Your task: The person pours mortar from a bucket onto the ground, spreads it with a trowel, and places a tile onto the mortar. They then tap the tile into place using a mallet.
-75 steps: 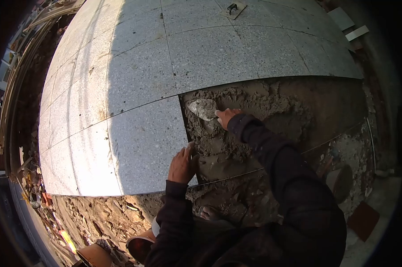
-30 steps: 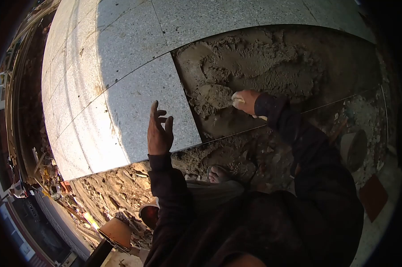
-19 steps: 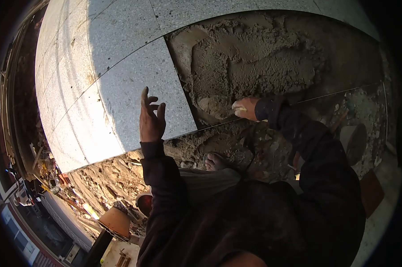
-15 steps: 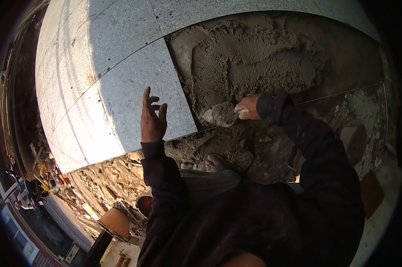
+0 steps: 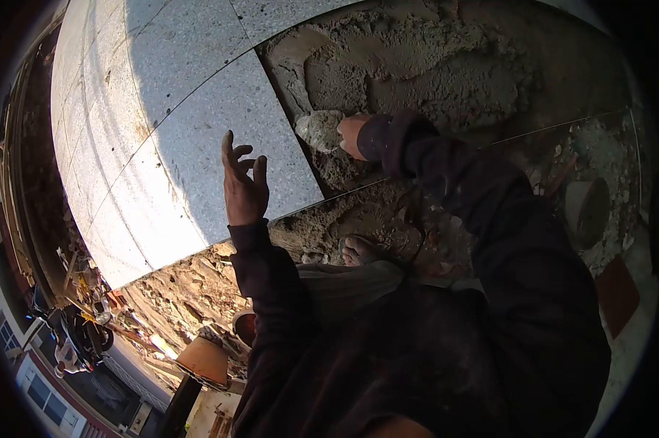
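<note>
My right hand (image 5: 353, 136) is closed round the handle end of a trowel (image 5: 320, 131), its blade caked with grey mortar. The blade lies over the wet mortar bed (image 5: 446, 80), close to the edge of a speckled floor tile (image 5: 285, 139). Ridges and smooth swipes mark the mortar's surface. Over the same tile, my left hand (image 5: 244, 182) hangs with fingers apart and nothing in it. The trowel's handle is mostly hidden by my fingers.
A taut string (image 5: 548, 128) runs along the near side of the bed. My bare foot (image 5: 358, 250) stands on rough soil below it. To the right are a round container (image 5: 587, 213) and a reddish-brown tile (image 5: 618, 296). Rubble (image 5: 176, 299) lies at lower left.
My right hand has moved the trowel up and left, from the near edge of the mortar to beside the tile edge. My left hand stays open, shifted slightly in view.
</note>
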The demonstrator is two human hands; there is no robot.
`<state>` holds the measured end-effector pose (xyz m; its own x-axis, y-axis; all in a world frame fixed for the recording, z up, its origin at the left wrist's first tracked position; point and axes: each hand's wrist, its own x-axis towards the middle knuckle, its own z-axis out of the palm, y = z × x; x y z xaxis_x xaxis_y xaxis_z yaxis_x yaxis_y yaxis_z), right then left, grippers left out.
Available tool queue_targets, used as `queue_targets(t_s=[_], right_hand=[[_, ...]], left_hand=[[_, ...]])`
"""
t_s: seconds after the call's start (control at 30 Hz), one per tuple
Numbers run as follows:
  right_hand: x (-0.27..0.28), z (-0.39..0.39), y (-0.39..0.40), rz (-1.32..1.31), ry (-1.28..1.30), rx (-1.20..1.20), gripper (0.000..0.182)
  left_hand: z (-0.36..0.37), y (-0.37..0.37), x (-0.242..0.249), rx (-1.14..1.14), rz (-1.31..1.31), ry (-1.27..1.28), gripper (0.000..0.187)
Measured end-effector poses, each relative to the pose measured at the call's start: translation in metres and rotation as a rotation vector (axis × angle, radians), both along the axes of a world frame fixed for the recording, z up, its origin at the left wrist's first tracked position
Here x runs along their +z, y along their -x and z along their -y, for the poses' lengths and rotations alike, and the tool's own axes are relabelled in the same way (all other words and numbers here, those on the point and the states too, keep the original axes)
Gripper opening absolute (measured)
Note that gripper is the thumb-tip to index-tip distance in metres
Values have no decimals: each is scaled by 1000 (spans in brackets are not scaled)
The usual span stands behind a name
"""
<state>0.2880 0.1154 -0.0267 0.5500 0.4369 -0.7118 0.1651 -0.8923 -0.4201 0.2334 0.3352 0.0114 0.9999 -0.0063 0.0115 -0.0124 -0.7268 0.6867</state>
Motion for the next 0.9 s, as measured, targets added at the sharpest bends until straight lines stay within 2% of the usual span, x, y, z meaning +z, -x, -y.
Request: queue_targets(t_s=[0.03, 0.07, 0.17, 0.27, 0.37, 0.4, 0.47, 0.63, 0.7, 0.73, 0.8, 0.9], right_hand=[[-4, 10, 24, -143, 48, 64, 40], [11, 17, 44, -192, 129, 97, 38], [18, 39, 71, -136, 195, 191, 33], [22, 75, 51, 187, 149, 349, 24], [-1, 121, 3, 526, 189, 409, 29], [-7, 130, -10, 544, 194, 414, 29], [-16, 139, -36, 555, 192, 198, 34], [-35, 84, -68, 503, 148, 60, 37], [-49, 62, -81, 550, 257, -54, 39], [-20, 56, -89, 426, 297, -130, 33], [-14, 71, -91, 446, 321, -158, 29], [-6, 103, -98, 480, 363, -273, 21]], left_hand=[[0, 0, -1, -9, -4, -10, 63], [0, -1, -1, -11, -11, -3, 64], [4, -2, 0, -20, -15, 8, 65], [6, -1, -2, -14, -4, -14, 67], [8, 1, -2, -27, -2, -14, 69], [10, 0, -3, -33, -3, -20, 68], [15, 0, 0, -40, -22, 19, 67], [27, -8, -3, -95, -13, -33, 69], [25, -10, -9, -113, -5, -42, 69], [25, -11, -9, -125, -7, -40, 69], [26, -11, -6, -60, -8, 27, 70], [22, -9, -10, -89, -19, 22, 72]])
